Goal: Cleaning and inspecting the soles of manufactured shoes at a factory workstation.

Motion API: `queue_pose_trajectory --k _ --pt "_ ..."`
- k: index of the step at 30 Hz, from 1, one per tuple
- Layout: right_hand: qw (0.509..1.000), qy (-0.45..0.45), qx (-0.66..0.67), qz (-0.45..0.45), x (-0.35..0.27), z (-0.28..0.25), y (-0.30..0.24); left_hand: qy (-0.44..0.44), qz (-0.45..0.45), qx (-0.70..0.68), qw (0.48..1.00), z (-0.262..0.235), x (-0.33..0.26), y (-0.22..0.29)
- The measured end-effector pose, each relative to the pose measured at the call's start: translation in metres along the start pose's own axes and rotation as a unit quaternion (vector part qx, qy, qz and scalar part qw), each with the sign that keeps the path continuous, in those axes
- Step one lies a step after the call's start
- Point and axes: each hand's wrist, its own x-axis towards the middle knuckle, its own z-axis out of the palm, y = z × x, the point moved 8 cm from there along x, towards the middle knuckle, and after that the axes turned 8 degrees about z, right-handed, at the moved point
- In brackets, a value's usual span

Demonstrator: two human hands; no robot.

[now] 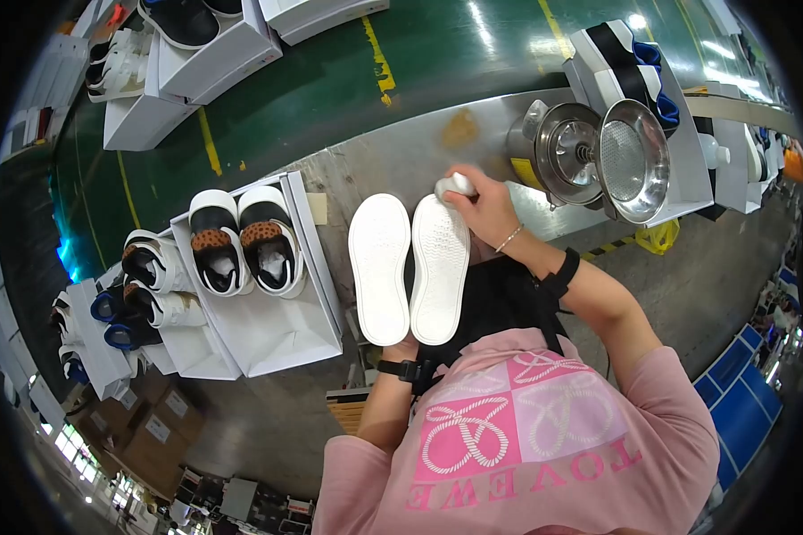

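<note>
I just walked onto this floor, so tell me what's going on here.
A person in a pink shirt has a pair of shoes with the white soles facing up. The left hand, mostly hidden, seems to support them from behind. The right hand pinches a white wad at the far end of the right sole. To the left, spotted-band slip-on sneakers sit in an open white shoebox.

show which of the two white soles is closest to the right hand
The right sole: the right hand holds a white wad at its far end. The left sole lies beyond it, farther from that hand.
</note>
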Motion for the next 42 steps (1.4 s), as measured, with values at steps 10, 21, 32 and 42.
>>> queue_pose_trajectory --k 10,21,32,42 --pt "0.997 -0.02 0.0 -0.077 -0.089 -0.03 -0.009 -0.06 -0.008 0.023 0.998 -0.027 0.004 -0.016" --pt "0.884 -0.237 -0.042 -0.402 -0.16 0.007 -0.101 -0.231 0.071 0.252 0.937 -0.063 0.02 -0.012" --pt "0.935 -0.161 -0.102 -0.3 -0.099 0.021 -0.081 -0.206 0.027 -0.026 0.978 0.018 0.01 -0.025" --pt "0.939 -0.124 -0.118 -0.298 -0.058 0.023 -0.078 -0.112 -0.005 -0.073 0.991 0.011 0.014 -0.035"
